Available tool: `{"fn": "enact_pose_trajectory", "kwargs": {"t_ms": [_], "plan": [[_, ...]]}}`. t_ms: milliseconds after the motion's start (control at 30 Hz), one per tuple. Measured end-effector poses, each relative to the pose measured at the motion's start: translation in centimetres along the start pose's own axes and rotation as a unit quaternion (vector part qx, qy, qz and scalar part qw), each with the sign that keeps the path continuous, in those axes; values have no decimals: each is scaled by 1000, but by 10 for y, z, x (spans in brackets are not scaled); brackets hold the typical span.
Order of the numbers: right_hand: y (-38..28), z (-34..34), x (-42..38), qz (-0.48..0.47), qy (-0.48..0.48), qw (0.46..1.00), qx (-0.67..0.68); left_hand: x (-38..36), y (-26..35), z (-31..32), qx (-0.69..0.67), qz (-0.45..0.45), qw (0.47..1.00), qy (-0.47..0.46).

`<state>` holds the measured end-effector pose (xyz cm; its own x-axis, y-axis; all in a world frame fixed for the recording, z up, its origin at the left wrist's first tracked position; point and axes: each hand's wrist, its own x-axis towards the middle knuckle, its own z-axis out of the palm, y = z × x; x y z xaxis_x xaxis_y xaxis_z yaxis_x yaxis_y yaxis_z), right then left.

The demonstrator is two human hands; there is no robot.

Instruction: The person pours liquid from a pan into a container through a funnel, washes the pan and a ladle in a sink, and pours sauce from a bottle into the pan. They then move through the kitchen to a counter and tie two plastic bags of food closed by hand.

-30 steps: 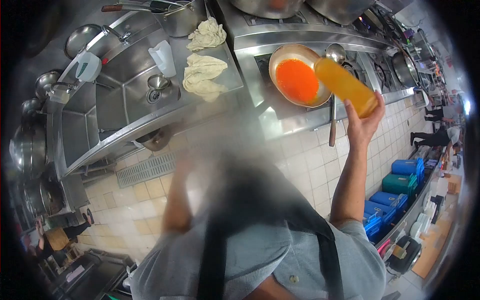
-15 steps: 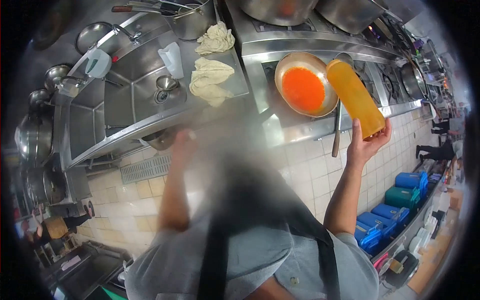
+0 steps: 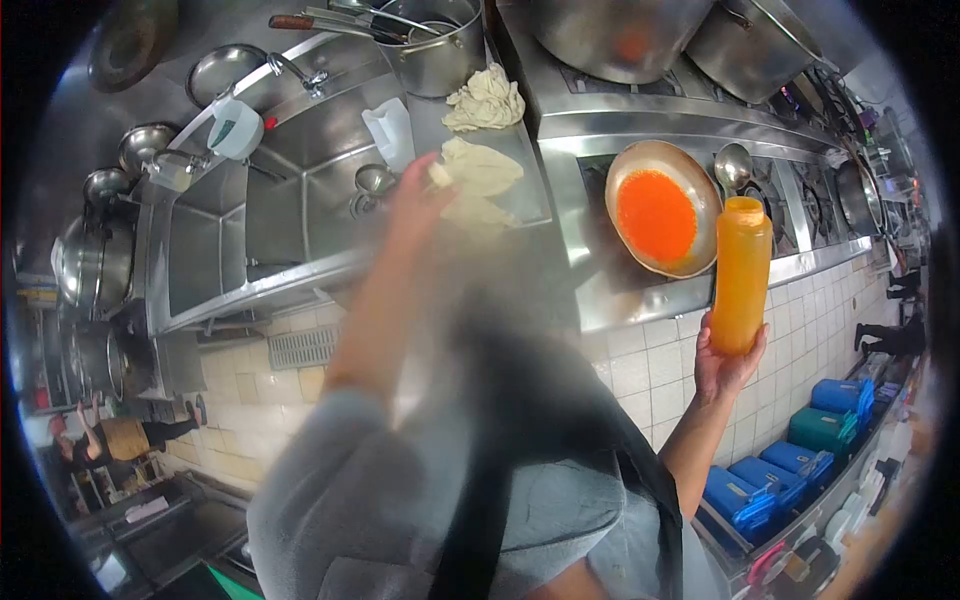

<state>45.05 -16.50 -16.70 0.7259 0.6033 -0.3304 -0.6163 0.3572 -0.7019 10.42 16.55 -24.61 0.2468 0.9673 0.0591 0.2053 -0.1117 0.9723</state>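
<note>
My right hand [image 3: 728, 368] grips the base of a plastic squeeze bottle [image 3: 742, 285] of yellow-orange liquid. It stands upright with its mouth uncapped, just right of a frying pan [image 3: 707, 195] on the stove. Bright orange-red sauce [image 3: 657, 215] covers the pan's bottom. Over the counter beside the sink, my left hand [image 3: 415, 200] is closed and slightly blurred. A small pale thing shows at its fingertips, which I cannot make out. It overlaps a crumpled cream cloth [image 3: 485, 168] in this view.
A steel ladle [image 3: 733, 165] lies behind the pan. Large stockpots [image 3: 620, 35] stand on the back burners. Left are a sink [image 3: 300, 185] with a white jug [image 3: 388, 132] and a pot of utensils [image 3: 440, 60]. Blue and green bins [image 3: 770, 480] line the right; a person [image 3: 120, 435] stands far left.
My left hand has risen from below the sink edge to the cloth. The bottle, tilted over the pan's right side before, is now upright and farther right and lower.
</note>
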Motion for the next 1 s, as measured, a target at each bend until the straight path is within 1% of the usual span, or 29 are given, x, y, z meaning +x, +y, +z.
{"fn": "enact_pose_trajectory", "kwargs": {"t_ms": [33,100,167,200,233,267,300,333,367,400,433,467,500,533,600,633,700,733,767,833,867,900,933,1000], "plan": [[10,9,-7,-3,14,1000,14,16,5,-1,30,-4,1000,6],[31,29,-19,-6,26,999,25,57,-20,-6,10,4,1000,-25],[52,54,-28,-10,33,999,32,95,-49,-10,85,31,996,10],[63,67,-33,-1,33,999,34,97,-20,-10,152,16,988,30],[74,77,-35,9,34,999,37,113,-30,-13,150,17,988,25],[84,84,-36,18,12,999,39,129,-46,-14,157,52,986,33],[94,92,-38,16,22,999,37,140,-55,-15,163,85,982,39],[103,103,-40,25,11,999,33,150,-59,-16,166,40,985,24],[111,113,-42,29,-4,999,31,158,-67,-16,162,44,986,13],[118,120,-44,37,7,999,27,170,-81,-15,190,58,980,9],[126,126,-45,35,-21,999,29,177,-85,-14,218,69,974,7],[130,134,-47,45,-34,998,34,183,-91,-15,190,67,980,-6],[134,139,-49,60,-45,996,39,182,-92,-15,187,61,980,-13],[140,140,-50,61,-35,997,36,179,-90,-17,173,77,982,-11],[147,142,-47,96,-59,993,42,174,-84,-19,142,101,985,-20],[150,146,-47,91,-55,993,42,171,-87,-20,139,103,985,-26],[159,153,-47,99,-67,992,31,163,-90,-25,184,162,969,-14],[164,149,-43,124,-71,989,47,159,-91,-28,202,183,962,-16],[168,151,-41,122,-67,989,50,153,-92,-30,203,184,962,-21],[176,160,-38,153,-68,985,48,131,-60,-28,214,126,967,50],[180,169,-37,156,-40,985,57,123,-47,-26,211,128,968,46],[183,172,-34,153,-37,986,58,113,-35,-25,106,101,989,-27],[186,172,-30,174,-51,982,48,101,-19,-25,-1,71,993,-98],[197,170,-18,209,-76,974,45,69,49,-26,-106,13,960,-258]]}}
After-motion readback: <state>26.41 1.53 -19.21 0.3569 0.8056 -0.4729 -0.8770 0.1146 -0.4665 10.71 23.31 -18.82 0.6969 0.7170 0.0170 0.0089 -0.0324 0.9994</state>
